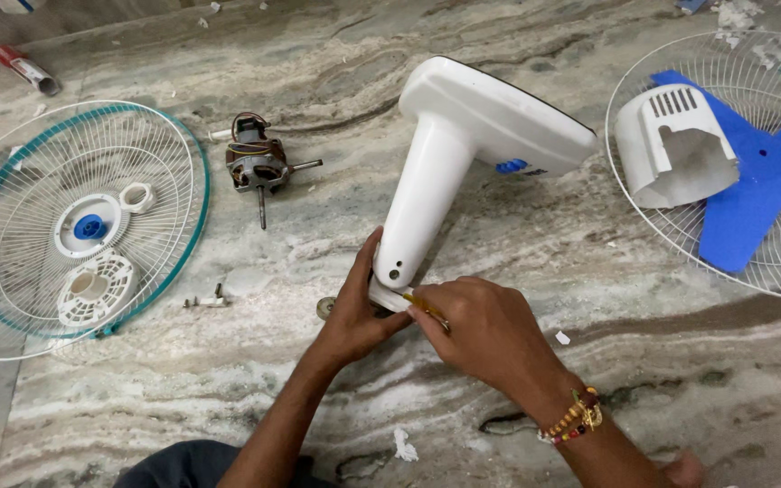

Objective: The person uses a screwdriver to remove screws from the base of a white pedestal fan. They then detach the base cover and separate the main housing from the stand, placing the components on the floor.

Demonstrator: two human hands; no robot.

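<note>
A white fan stand (449, 163), a tapering neck on a wide base, lies tipped on the marble floor (517, 244). My left hand (354, 307) grips the narrow end of the neck from the left. My right hand (485, 330) is closed around a yellow-handled screwdriver (425, 307), whose tip points into the end of the neck. A beaded bracelet (576, 417) circles my right wrist.
A fan motor (258, 165) lies to the upper left. A teal-rimmed grille (74, 226) with white plastic parts sits at far left. At right, another grille (761, 244) holds blue blades (752, 190) and a white motor cover (675, 145). Small metal parts (208, 300) and a washer (325, 307) lie near my left hand.
</note>
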